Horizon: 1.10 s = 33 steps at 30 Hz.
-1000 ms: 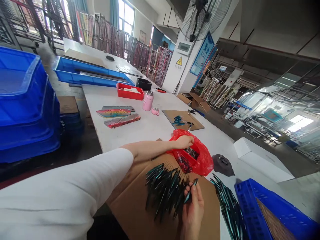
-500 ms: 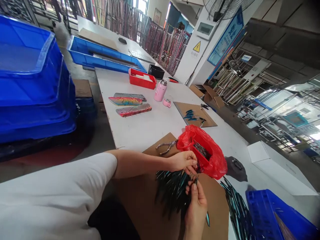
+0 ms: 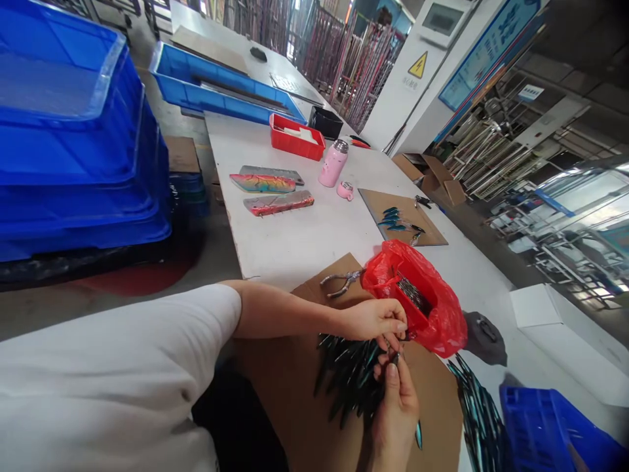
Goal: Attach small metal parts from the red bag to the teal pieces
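My right hand (image 3: 397,406) is closed in a pinch on a slender dark lure, whose teal tail (image 3: 419,434) sticks out below the palm. Just above it, my left hand (image 3: 381,321) has its fingertips pinched together at the lure's upper end; the small piece between them is too tiny to name. Under and beside the hands, a pile of dark green lures (image 3: 351,377) lies on brown cardboard (image 3: 275,400). Touching distance from my left hand is a red plastic bag (image 3: 445,321) around a red box of thin metal parts (image 3: 413,293).
Pliers (image 3: 341,282) lie left of the bag. More lures (image 3: 474,406) lie at right beside a blue basket (image 3: 550,419), a dark cloth-like item (image 3: 484,337) and a white box (image 3: 560,328). Farther back stand a pink flask (image 3: 334,164) and a red bin (image 3: 297,141). Blue crates (image 3: 73,170) are stacked left.
The view has shifted, so the table and things on it appear a little farther right. Both hands keep their pinch at the same lure, close together.
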Tool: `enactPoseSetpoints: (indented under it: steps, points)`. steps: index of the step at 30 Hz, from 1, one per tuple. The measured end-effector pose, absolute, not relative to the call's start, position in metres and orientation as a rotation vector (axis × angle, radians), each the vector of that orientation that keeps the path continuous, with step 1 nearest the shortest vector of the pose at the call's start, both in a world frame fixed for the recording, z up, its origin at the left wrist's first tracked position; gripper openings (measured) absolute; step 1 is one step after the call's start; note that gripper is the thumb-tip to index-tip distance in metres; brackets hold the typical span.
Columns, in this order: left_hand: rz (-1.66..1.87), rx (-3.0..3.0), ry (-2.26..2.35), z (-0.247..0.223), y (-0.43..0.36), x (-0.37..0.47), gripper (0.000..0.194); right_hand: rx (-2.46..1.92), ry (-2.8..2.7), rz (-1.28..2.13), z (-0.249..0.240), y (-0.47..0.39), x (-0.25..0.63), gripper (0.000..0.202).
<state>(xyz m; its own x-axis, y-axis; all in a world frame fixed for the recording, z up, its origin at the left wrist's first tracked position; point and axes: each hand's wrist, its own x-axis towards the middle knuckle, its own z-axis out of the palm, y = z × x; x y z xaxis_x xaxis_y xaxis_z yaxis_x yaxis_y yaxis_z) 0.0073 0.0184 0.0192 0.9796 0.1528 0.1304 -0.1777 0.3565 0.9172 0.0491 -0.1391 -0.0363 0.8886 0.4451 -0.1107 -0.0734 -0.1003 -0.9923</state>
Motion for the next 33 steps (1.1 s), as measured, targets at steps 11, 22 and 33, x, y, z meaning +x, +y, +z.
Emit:
enactPoseSetpoints:
  steps: [11, 22, 33]
  points:
    - [0.198, 1.200, -0.018, 0.020, 0.017, 0.007, 0.022, -1.651, -0.369, 0.407, -0.026, -0.135, 0.045, 0.045]
    - [0.196, 1.189, -0.014, 0.023, 0.018, 0.005, 0.023, -1.666, -0.377, 0.411, -0.022, -0.135, 0.041, 0.045]
    - [0.191, 1.190, -0.017, 0.020, 0.020, 0.007, 0.020, -1.654, -0.386, 0.423, -0.023, -0.134, 0.042, 0.045]
